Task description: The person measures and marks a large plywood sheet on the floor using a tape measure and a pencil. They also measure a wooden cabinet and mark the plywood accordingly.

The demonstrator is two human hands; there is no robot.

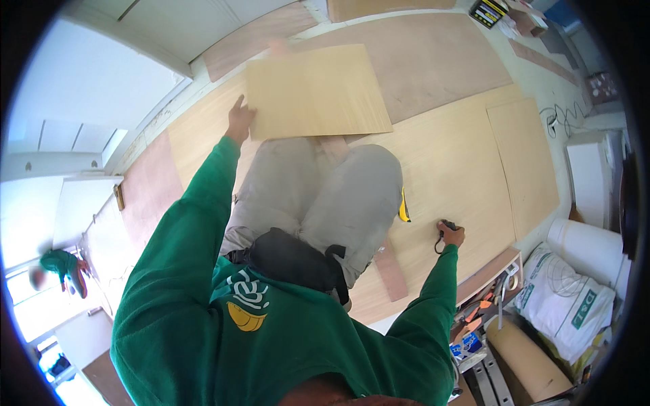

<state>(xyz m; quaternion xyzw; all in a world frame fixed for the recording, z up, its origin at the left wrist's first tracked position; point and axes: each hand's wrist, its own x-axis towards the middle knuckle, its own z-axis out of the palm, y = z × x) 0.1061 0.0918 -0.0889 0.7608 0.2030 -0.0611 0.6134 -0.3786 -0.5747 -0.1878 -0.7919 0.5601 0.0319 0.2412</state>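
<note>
My left hand grips the left edge of a pale rectangular plywood sheet, which lies just beyond my grey-trousered knees. My right hand is closed on a small black tool with a dark loop, low over the floor boards to my right; I cannot make out exactly what the tool is. A yellow and black tool lies beside my right knee, partly hidden by it. A narrow pinkish strip lies by my right thigh.
A person in green is at the far left. At the right are a white sack, a cardboard roll, assorted tools, white panels and a cable. A boxed item sits at the back right. White doors line the upper left.
</note>
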